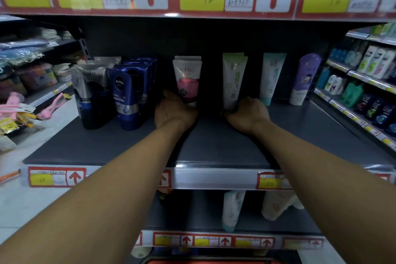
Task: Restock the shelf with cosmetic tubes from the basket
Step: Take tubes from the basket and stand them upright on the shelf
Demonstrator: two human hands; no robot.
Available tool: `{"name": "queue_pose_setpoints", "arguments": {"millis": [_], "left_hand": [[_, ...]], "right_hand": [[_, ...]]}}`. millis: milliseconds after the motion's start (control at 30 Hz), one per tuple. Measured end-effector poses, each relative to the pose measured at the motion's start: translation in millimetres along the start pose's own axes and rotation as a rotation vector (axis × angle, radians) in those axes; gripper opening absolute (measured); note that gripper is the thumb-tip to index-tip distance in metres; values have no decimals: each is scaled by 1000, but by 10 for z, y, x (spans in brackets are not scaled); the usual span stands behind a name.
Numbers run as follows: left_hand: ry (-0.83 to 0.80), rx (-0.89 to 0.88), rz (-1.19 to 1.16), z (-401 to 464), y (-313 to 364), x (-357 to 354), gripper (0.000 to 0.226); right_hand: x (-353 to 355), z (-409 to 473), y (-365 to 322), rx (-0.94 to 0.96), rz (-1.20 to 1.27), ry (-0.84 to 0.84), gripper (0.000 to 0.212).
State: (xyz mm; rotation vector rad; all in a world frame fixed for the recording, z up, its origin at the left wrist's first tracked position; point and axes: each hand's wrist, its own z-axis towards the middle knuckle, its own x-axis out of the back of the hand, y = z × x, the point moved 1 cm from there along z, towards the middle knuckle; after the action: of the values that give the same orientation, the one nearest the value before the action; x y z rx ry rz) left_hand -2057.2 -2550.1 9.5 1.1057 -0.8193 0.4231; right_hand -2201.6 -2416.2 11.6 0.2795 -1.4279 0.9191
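Both reaching onto shelf (214, 146): L hand (174, 111) gripped pink tube (187, 80) base, R hand (249, 113) gripped green tube (233, 81) base.

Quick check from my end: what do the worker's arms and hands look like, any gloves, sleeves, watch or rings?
Both forearms are bare right up to the frame edge, with no sleeves in view. The left hand and right hand wear no gloves, and no watch, band or ring shows on the sides facing the camera. No markings are visible in this dim, soft picture.

Dim shop aisle — pale floor (19, 199) at left, side racks (364, 83) at right.
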Motion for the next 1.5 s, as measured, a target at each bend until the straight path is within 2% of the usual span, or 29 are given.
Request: {"name": "queue_pose_setpoints", "arguments": {"millis": [133,233,367,533,733,933,1067,1167,1333,1500], "left_hand": [[-28,-59,38,-144,-22,125,74],[-74,-128,100,-270,-66,255,60],[-200,-234,169,-481,-113,466,43],[-233,-302,242,-814,-190,715,32],[-143,-355,270,-1169,-293,962,31],[-5,-472,339,-1498,-375,1098,30],[17,-513,336,-1714,-454,1090,27],[37,-543,337,-1844,-525,1041,26],[192,-596,331,-2100,-714,906,24],[59,-574,238,-2369,-999,658,20]], "right_hand": [[59,-228,9,76,-48,-20,76],[152,-455,27,197,-107,-75,71],[269,-723,61,199,-107,-142,69],[466,-1008,-8,201,-110,-170,59],[552,-1371,-72,233,-97,-87,34],[460,-1791,-127,301,-121,138,34],[338,-2040,-107,368,-90,229,30],[221,-2204,-66,421,-91,263,28],[-32,-2454,78,463,-81,242,32],[-400,-2713,303,479,-85,177,27]]}}
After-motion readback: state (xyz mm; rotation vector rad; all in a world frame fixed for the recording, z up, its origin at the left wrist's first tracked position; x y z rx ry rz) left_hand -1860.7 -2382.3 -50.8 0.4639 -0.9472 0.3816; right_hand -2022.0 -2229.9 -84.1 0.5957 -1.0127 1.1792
